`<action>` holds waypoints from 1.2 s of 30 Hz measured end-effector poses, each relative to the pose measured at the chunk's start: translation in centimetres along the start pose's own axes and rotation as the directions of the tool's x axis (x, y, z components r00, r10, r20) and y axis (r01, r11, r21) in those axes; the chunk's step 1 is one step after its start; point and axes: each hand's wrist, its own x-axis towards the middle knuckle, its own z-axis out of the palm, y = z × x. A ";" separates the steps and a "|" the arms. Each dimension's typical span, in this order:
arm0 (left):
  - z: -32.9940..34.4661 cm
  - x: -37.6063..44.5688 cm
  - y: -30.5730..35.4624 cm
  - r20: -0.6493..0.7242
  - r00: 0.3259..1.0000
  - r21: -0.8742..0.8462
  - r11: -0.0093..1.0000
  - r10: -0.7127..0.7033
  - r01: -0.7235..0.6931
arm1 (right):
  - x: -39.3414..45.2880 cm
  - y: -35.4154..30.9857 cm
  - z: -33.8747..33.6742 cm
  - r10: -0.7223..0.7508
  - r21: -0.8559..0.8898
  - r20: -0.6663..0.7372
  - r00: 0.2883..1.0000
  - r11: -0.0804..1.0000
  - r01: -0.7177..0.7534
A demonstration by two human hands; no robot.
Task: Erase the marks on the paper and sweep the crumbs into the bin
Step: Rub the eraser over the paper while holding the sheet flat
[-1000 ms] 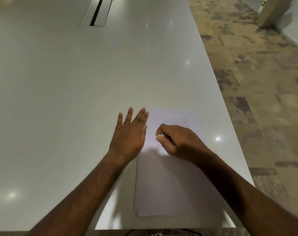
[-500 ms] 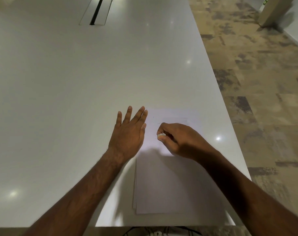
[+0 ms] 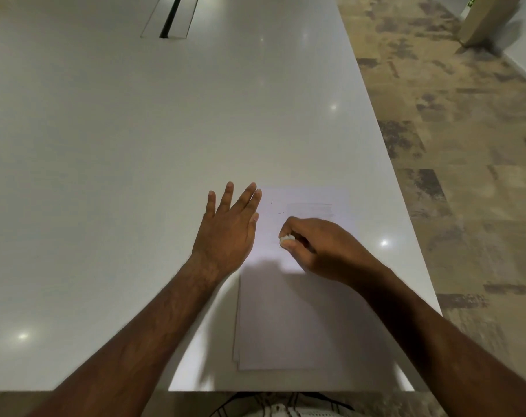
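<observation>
A: Start at the left. How does that arm lie?

B: The left forearm comes up from the bottom edge and slants toward the middle of the white table (image 3: 120,152). The left hand (image 3: 227,233) lies palm down, fingers straight and a little spread, pointing away from the person. It holds nothing. Its thumb side rests on the left margin of the paper (image 3: 288,320), while the outer fingers lie on bare table.

A: And the paper itself?

B: It lies near the table's right edge, long side running away from the person, its near end close to the front edge. It looks like a small stack, since several edges show at the near left corner. Faint grey marks (image 3: 311,207) cross its far part, with two short strokes just left of them.

A: Then the right side?

B: The right forearm enters from the lower right corner and angles in over the paper. The right hand (image 3: 318,246) is curled, knuckles up, with thumb and fingertips pinching a small white eraser (image 3: 286,238). The eraser sits at the hand's left tip, down against the sheet, just nearer than the marks.

A: How far apart are the hands?

B: Near, not touching; a strip of lit paper shows between them.

A: Anything further right?

B: Mottled brown floor (image 3: 466,176) beyond the table's edge.
</observation>
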 end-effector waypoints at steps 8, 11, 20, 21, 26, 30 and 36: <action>0.1 0.0 0.0 0.003 1.000 0.000 1.000 0.010 -0.010 | 1.2 0.5 -1.2 -0.005 -0.078 -0.099 0.995 0.997 -0.002; 0.0 0.0 0.0 -0.001 1.000 0.006 1.000 0.004 -0.004 | 0.9 0.4 -1.0 -0.008 -0.063 -0.082 0.997 0.998 0.003; 0.2 0.0 -0.1 0.011 1.000 0.021 1.000 0.008 -0.008 | 0.4 0.0 -0.6 -0.028 -0.047 -0.028 0.999 0.999 0.026; 0.2 0.0 -0.1 0.010 1.000 0.021 1.000 0.007 -0.007 | 0.6 0.0 -0.8 -0.028 -0.047 -0.059 0.998 0.999 0.025; 0.0 0.0 0.1 0.010 1.000 0.023 1.000 -0.005 0.005 | 0.0 -0.2 0.5 -0.036 -0.028 -0.072 0.997 0.999 0.034; -0.1 -0.1 0.1 0.011 1.000 0.019 1.000 -0.003 0.002 | -0.9 -0.5 1.2 -0.078 -0.074 -0.078 0.994 0.995 0.072; 0.0 0.0 0.0 0.019 1.000 0.007 1.000 -0.004 0.004 | 0.5 -0.1 -0.4 0.060 -0.014 -0.146 0.987 0.998 -0.063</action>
